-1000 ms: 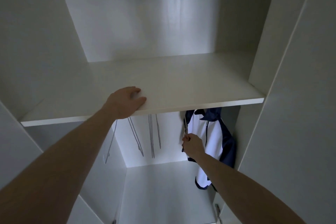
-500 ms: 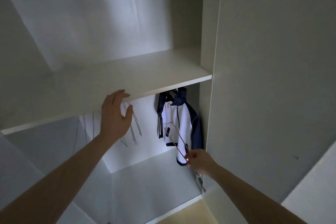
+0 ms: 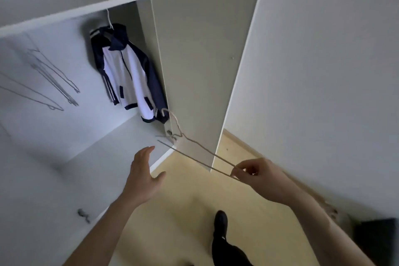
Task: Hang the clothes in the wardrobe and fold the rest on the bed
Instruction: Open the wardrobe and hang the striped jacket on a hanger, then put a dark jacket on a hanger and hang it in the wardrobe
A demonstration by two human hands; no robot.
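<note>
1. Here, the right hand point(image 3: 258, 176) is stretched forward at waist height, its forearm coming in from the lower right, and its fingertips point(image 3: 237, 170) pinch one end of a thin wire hanger point(image 3: 195, 153).
2. The hanger is pale bare metal, bent into a long narrow triangle; it reaches away from the hand towards the wardrobe, its curved hook point(image 3: 167, 112) at the far end, just beside the hem of the hung jacket.
3. The left hand point(image 3: 143, 177) is raised in front of the wardrobe opening with palm turned inward, fingers straight and together, thumb spread; it holds nothing and touches nothing.
4. A jacket point(image 3: 129, 71) hangs on its own white hanger under the shelf point(image 3: 73, 9), in the right corner of the wardrobe. It is smooth fabric, white on the body with dark navy sleeves, collar and trim, and white stripes down one sleeve.
5. Several bare wire hangers point(image 3: 54, 75) hang to the left of the jacket, well apart from it, blurred.
6. The wardrobe is flat, matte white board; its open door point(image 3: 194, 49) stands edge-on to the right of the jacket.
7. The floor point(image 3: 190, 205) is pale yellow wood, and a dark shoe point(image 3: 220, 222) stands on it.
</note>
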